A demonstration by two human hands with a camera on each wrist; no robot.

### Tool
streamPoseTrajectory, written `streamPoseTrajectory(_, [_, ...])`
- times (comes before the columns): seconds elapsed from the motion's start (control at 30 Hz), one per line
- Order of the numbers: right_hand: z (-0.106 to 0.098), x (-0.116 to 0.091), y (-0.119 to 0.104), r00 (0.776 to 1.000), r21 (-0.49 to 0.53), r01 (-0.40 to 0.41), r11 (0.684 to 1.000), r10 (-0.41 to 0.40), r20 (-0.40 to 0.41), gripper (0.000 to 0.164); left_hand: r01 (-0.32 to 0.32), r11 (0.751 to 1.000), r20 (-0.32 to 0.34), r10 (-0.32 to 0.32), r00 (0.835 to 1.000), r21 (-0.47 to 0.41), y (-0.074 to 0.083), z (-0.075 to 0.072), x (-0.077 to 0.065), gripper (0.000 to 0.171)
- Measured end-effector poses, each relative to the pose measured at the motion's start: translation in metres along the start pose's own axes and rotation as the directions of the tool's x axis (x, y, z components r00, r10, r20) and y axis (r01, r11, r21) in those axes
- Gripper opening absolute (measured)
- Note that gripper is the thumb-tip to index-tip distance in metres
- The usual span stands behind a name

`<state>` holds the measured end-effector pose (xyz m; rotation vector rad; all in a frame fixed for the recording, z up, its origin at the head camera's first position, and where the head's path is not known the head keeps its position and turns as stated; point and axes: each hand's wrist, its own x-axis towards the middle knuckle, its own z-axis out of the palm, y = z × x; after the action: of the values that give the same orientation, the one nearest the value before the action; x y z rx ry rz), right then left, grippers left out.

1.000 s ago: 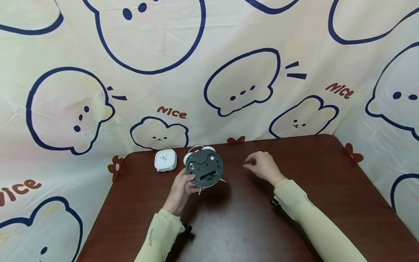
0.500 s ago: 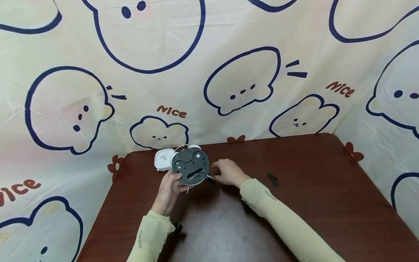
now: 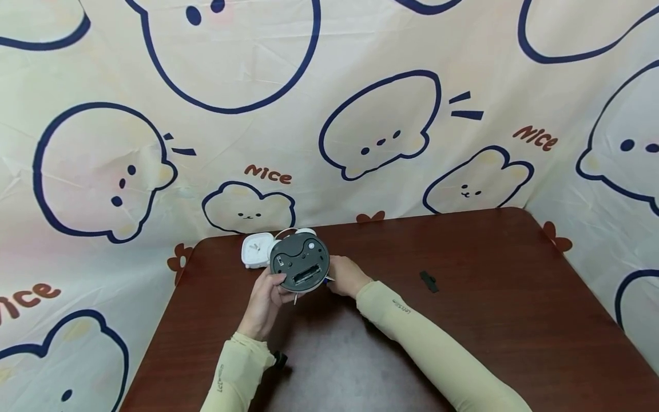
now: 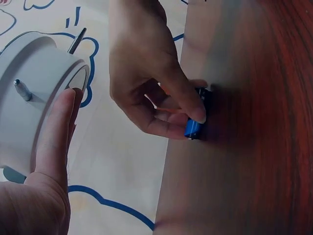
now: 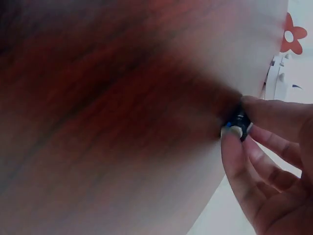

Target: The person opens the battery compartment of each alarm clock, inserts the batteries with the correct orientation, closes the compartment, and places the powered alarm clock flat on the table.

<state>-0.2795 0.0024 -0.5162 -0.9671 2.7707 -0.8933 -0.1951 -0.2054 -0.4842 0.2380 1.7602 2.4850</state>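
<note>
My left hand [image 3: 264, 302] grips a twin-bell alarm clock [image 3: 296, 254] by its lower edge, raised above the table. Its dark round back faces the head camera, with a long uncovered slot near the bottom. In the left wrist view the clock's white side and metal legs show. To the right of the clock and partly behind it, my right hand [image 3: 347, 274] pinches a small blue and black battery [image 4: 194, 128] between thumb and fingers, low at the tabletop. A small black cover [image 3: 428, 281] lies on the table, right of that hand.
A white square clock [image 3: 255, 250] stands at the back left of the brown table [image 3: 489, 320], partly covered by the held clock. A cartoon-printed cloth [image 3: 381, 51] hangs close behind the table and along its sides.
My left hand has shifted left with the alarm clock. My right hand has moved left from beside the black cover, which is now uncovered, to the battery beside the clock, and pinches it.
</note>
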Motion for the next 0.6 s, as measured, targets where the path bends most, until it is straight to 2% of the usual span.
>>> streamPoseTrajectory(0.07, [-0.003, 0.000, 0.000, 1.000, -0.022, -0.002, 1.000, 0.002, 0.018, 0.021, 0.002, 1.000, 0.001, -0.002, 1.000, -0.001, 0.000, 0.001, 0.000, 0.044])
streamPoseTrajectory(0.23, [-0.013, -0.004, 0.006, 0.998, -0.154, 0.014, 0.988, -0.004, 0.066, 0.009, 0.001, 1.000, 0.022, -0.001, 1.000, 0.001, -0.001, -0.001, 0.000, 0.045])
streamPoseTrajectory(0.37, [-0.028, -0.013, 0.013, 0.998, -0.076, -0.007, 0.997, 0.012, 0.065, 0.012, 0.004, 1.000, 0.009, -0.005, 1.000, 0.008, -0.001, -0.004, -0.001, 0.043])
streamPoseTrajectory(0.47, [-0.042, -0.021, 0.017, 1.000, -0.023, -0.020, 1.000, 0.020, 0.022, 0.012, 0.014, 1.000, -0.010, -0.013, 1.000, 0.015, -0.002, -0.005, -0.002, 0.042])
streamPoseTrajectory(0.6, [-0.063, -0.036, 0.017, 0.994, 0.029, -0.008, 1.000, 0.011, -0.108, 0.014, 0.029, 0.999, -0.021, -0.029, 0.999, 0.022, -0.004, -0.007, -0.002, 0.044])
